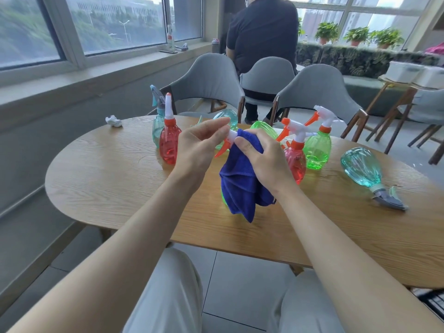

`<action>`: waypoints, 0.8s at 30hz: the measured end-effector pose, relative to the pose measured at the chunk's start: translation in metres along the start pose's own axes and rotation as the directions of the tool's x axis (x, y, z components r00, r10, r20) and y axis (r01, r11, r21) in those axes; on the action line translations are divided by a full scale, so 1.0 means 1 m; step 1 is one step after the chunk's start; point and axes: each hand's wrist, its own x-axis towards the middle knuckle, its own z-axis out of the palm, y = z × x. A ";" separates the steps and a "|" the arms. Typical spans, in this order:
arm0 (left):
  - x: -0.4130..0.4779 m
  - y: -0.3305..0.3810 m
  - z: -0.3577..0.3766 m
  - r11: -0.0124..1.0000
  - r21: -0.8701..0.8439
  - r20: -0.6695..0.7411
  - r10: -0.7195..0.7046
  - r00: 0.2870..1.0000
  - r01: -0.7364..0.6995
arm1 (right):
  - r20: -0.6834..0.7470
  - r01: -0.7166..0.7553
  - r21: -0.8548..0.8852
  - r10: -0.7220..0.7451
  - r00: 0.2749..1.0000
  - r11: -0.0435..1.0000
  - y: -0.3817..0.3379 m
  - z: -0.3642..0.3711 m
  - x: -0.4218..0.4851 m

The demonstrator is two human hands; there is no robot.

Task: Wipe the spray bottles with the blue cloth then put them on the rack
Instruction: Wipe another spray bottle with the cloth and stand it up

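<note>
1. Step in hand (judged): wiping. Both hands are raised over the middle of the desk [108, 169], working on one spray bottle [231, 136].
2. The right hand [264, 157] is closed round the blue cloth [242, 188] and presses it against the bottle's neck. The cloth drapes over the body, so only a sliver of green shows below it.
3. The left hand [199, 145] pinches the white spray head between thumb and fingers. The orange trigger pokes out beneath it.
4. Next move (judged): turn the bottle in the left pinch so the cloth reaches the trigger and body, then carry it to the rack. The rack is not in view and must be located first.
5. Room: large windows [115, 22] run along the left and far walls, and potted plants [355, 36] stand on the far sill. A person in a dark shirt [262, 32] stands with their back turned. The floor is tiled.
6. Surface: the desk is oval with a wood grain. Grey chairs [206, 78] sit at its far edge.
7. Bottles waiting on the desk:
   - Upright at left, a red bottle [169, 145] with a teal bottle [157, 126] just behind it.
   - Upright at right, a pink bottle [296, 162] beside a green bottle [317, 147].
   - Well apart at far right, a teal bottle on its side [361, 168].
   - Two more sit behind the hands, partly hidden.
8. A crumpled white tissue [113, 121] lies near the left rim.
</note>
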 end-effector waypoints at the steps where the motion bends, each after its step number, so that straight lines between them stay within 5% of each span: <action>1: 0.001 0.002 0.001 1.000 -0.006 0.001 0.013 1.000 -0.013 | -0.004 -0.002 -0.001 0.002 1.000 1.000 0.000 0.001 0.000; 9: 0.003 -0.003 0.003 0.992 0.126 -0.089 0.005 0.996 0.007 | -0.026 0.013 -0.035 -0.014 1.000 0.999 -0.002 0.000 -0.004; 19: 0.007 0.001 0.003 0.968 0.206 -0.083 0.163 0.983 -0.143 | -0.013 0.123 -0.358 -0.137 0.991 0.926 -0.022 0.008 0.012; 24: 0.006 0.000 -0.002 0.955 0.233 -0.063 0.204 0.977 -0.184 | -0.025 0.055 -0.207 -0.061 0.998 0.977 -0.014 0.008 0.012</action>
